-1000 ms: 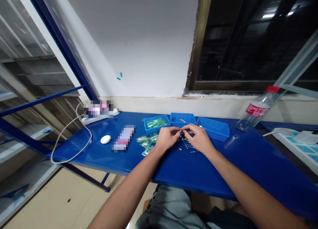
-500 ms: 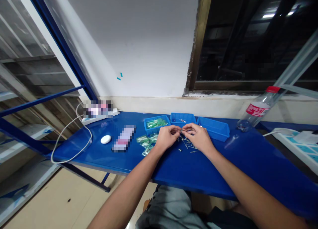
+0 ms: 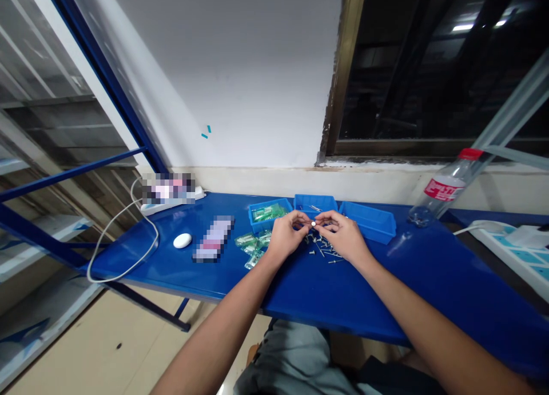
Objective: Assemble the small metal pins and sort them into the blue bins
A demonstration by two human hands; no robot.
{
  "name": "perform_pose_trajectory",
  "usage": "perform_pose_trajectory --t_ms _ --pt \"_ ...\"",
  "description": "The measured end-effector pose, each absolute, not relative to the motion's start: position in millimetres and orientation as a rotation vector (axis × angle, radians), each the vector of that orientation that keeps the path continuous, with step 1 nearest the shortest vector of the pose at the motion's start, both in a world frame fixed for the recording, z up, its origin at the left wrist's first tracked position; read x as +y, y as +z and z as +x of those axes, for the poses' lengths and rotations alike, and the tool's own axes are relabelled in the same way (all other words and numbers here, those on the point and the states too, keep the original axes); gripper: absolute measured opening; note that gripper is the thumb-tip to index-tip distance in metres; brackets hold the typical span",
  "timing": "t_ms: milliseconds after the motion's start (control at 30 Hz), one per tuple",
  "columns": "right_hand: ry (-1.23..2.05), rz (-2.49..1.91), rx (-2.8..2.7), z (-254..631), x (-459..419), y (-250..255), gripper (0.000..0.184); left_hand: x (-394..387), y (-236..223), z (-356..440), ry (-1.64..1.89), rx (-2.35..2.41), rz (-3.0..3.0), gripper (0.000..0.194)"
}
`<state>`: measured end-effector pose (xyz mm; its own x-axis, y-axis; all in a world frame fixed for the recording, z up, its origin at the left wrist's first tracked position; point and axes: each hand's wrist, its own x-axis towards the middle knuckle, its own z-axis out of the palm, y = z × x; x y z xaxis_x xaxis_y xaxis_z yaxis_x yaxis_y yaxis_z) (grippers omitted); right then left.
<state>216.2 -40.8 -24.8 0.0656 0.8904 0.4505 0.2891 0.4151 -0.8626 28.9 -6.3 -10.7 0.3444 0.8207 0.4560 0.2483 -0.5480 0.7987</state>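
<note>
My left hand (image 3: 289, 231) and my right hand (image 3: 341, 230) meet fingertip to fingertip above the table. Pinched between them is a small metal fastener (image 3: 313, 224), its round, bright head facing me; its shank is hidden by the fingers. Both hands are closed on it. Loose metal fasteners (image 3: 322, 250), thin and screw-like, lie in a pile just below and behind my right hand. Small green-and-clear packets (image 3: 253, 242) lie left of my left hand. Beyond the fingers stands a blue bin (image 3: 316, 200) with a few thin metal pieces in it.
A blue bin (image 3: 252, 219) at the left holds green packets; another blue bin (image 3: 375, 234) stands right. A blurred phone-like slab (image 3: 214, 239) and white oval object (image 3: 182, 240) lie left. A plastic bottle (image 3: 444, 189) leans at the right, near a power strip (image 3: 510, 249).
The fastener between my fingertips has turned, so its round head now shows. My hands have stayed nearly in place. A loose fastener below them lies slightly differently.
</note>
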Motion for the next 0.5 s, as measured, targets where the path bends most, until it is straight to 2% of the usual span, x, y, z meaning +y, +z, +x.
perform_pose_trajectory --t_ms 233,500 --pt "0.624 -1.089 -1.483 216.4 -41.9 -23.2 0.027 -9.7 -6.1 29.9 1.206 0.921 2.01 0.006" --pt "0.626 -1.072 -1.492 217.2 -38.9 -26.9 0.03 -9.4 -8.5 31.7 1.209 0.868 1.923 0.018"
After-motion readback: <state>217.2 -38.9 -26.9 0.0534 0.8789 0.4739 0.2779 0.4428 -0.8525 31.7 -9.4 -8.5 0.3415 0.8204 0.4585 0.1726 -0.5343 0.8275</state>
